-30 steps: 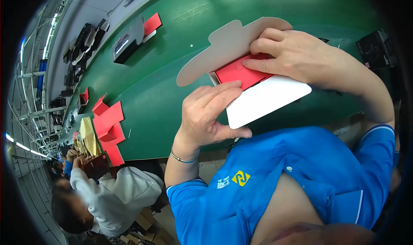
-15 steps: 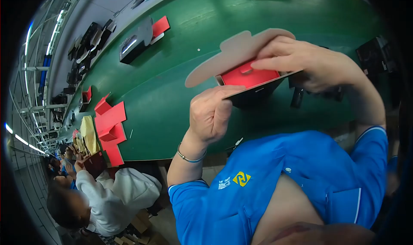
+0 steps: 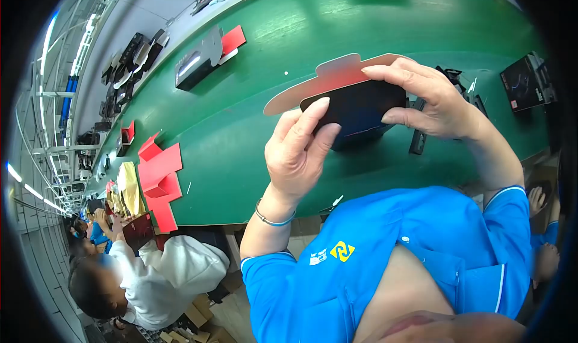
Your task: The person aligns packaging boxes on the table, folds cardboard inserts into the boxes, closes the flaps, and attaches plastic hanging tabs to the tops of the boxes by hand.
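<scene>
Between my hands stands a black box [image 3: 361, 105]. Its dark side faces me, and a rounded flap [image 3: 301, 93] with a tab sticks out behind it, grey-white with a reddish tint. My left hand [image 3: 301, 141] grips the box's left end, with fingers at the upper edge and the thumb on the front. At the right end my right hand [image 3: 424, 96] holds the box, fingers on the top edge and thumb against the front face. The red insert inside is hidden now.
Red folded card [image 3: 159, 174] lies left on the green table [image 3: 229, 126]. An open black box [image 3: 198, 60] stands at upper left, another box [image 3: 524, 84] at far right, with black parts [image 3: 417, 135] behind my right hand. A co-worker in white [image 3: 174, 271] sits at lower left.
The wide front flap, white side up a second ago, has swung up and over, covering the red insert. Both hands have shifted their grip to the box's ends.
</scene>
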Available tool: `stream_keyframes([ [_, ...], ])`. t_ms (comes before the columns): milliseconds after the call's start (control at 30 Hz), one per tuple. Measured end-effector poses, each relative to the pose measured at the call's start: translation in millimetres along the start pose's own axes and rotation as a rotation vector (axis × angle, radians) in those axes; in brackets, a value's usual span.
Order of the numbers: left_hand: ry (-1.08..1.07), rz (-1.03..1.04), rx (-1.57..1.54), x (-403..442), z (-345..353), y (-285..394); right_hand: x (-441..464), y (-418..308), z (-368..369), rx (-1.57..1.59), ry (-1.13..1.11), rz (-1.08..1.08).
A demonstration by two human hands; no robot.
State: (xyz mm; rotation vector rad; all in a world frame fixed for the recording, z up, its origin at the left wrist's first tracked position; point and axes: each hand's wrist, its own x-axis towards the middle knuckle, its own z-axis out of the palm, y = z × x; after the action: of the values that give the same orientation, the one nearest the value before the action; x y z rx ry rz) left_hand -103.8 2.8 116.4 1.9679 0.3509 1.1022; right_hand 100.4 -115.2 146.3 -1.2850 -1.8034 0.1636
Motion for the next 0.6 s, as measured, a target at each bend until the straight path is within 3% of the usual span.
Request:
stream_keyframes([
  [133,-0.085,-0.090,0.102,1,-6,6,3,-2,-1,-0.038,-0.047,0.017],
  [300,-0.126,0.000,0.042,4,-13,-3,5,-6,-2,-0.108,-0.064,0.001],
  [467,-0.210,0.091,0.207,9,-17,-1,3,-5,-8,-0.154,-0.204,0.028],
  [600,-0.105,0.083,0.308,9,-14,-8,2,-5,12,-0.303,0.056,0.064],
])
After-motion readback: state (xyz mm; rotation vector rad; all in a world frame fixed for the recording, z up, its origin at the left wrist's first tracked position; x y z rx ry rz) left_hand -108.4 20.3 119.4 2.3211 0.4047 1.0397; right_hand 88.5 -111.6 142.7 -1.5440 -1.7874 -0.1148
